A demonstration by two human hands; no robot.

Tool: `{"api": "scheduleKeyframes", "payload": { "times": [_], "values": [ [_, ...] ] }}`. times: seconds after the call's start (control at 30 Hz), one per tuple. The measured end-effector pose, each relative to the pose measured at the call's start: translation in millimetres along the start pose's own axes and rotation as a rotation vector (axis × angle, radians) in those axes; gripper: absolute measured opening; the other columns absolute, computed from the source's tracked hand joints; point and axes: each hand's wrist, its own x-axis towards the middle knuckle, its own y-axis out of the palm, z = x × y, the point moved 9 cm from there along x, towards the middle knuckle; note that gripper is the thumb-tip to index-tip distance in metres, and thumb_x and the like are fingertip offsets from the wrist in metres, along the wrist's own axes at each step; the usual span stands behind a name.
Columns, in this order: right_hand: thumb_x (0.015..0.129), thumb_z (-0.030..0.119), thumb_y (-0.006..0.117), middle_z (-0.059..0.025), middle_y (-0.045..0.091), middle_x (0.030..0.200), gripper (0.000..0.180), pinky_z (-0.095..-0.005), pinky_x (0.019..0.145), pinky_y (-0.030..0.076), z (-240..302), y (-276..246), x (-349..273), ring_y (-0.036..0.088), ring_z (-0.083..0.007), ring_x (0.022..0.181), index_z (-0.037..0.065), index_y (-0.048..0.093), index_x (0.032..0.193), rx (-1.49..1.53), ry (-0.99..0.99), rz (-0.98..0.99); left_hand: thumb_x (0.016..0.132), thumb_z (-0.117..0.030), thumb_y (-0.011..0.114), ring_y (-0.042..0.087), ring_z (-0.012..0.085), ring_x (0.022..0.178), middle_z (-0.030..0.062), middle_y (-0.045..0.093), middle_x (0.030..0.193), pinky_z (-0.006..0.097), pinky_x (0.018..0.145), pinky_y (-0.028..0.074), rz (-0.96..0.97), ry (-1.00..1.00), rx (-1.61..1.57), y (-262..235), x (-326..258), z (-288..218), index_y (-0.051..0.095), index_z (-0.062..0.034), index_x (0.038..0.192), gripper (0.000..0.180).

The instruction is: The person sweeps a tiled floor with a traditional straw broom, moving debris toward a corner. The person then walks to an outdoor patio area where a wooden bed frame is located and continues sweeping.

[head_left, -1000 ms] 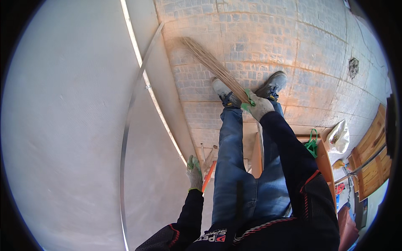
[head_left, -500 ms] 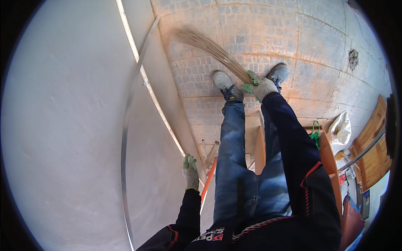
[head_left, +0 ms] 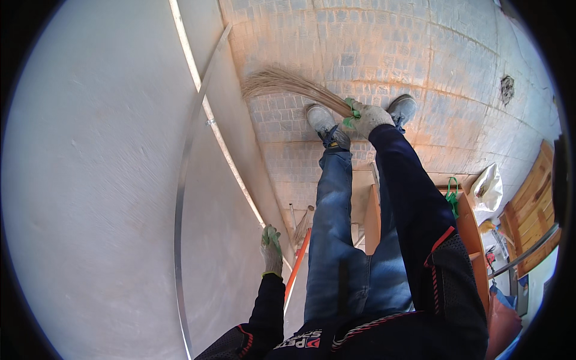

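My right hand, in a pale work glove with green at the fingers, is closed round the gathered end of a twig broom. The broom's thin brown bristles fan out to the left, low over the paved floor, with their tips close to the foot of the wall. Down by the wall, my left hand wears a similar glove with green on it. Its fingers are loosely bent, and nothing shows in them. It overlaps the lower stretch of a long whitish pipe.
The grey wall fills the left side, with a curved grey strip along it. Behind my legs are an orange pole and an orange-brown wooden cabinet. A white sack and wooden panels stand at right.
My right hand has moved slightly left and up in the picture. The broom's bristle end has swung down and lies flatter. My left hand has barely moved.
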Motion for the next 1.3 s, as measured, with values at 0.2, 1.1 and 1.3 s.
{"api": "scheduleKeyframes", "payload": {
  "times": [0.2,1.1,1.3],
  "values": [
    [0.09,0.049,0.071,-0.0214,0.073,0.11,0.071,-0.0458,0.088,0.056,-35,7,-84,0.07,-0.0403,0.102,0.017,0.05,0.15,0.151,-0.022,-0.071,0.103,-0.03,0.066,0.063,0.0175,0.095,0.0062,0.065,0.119,0.033,0.084,0.048,-0.02,-0.047,-0.03,-23,-4,18,0.058,-0.0054,0.142,0.047],
    [0.092,0.04,0.072,-0.0195,0.074,0.099,0.065,-0.049,0.082,0.057,-2,1,-102,0.071,-0.0392,0.09,0.019,0.05,0.149,-0.161,-0.115,0.098,0.104,-0.033,0.064,0.062,0.018,0.104,0.0079,0.063,0.122,0.032,0.09,0.05,0.013,-0.133,0.018,-18,-13,40,0.059,-0.0007,0.14,0.049],
    [0.091,0.046,0.071,-0.0221,0.075,0.105,0.064,-0.0478,0.086,0.058,21,-18,7,0.073,-0.0405,0.095,0.018,0.055,0.147,0.062,-0.003,-0.105,0.104,-0.033,0.065,0.064,0.0194,0.101,0.0098,0.064,0.12,0.032,0.086,0.049,0.007,-0.071,-0.001,-21,-4,26,0.058,-0.0025,0.139,0.048]
  ]
}}
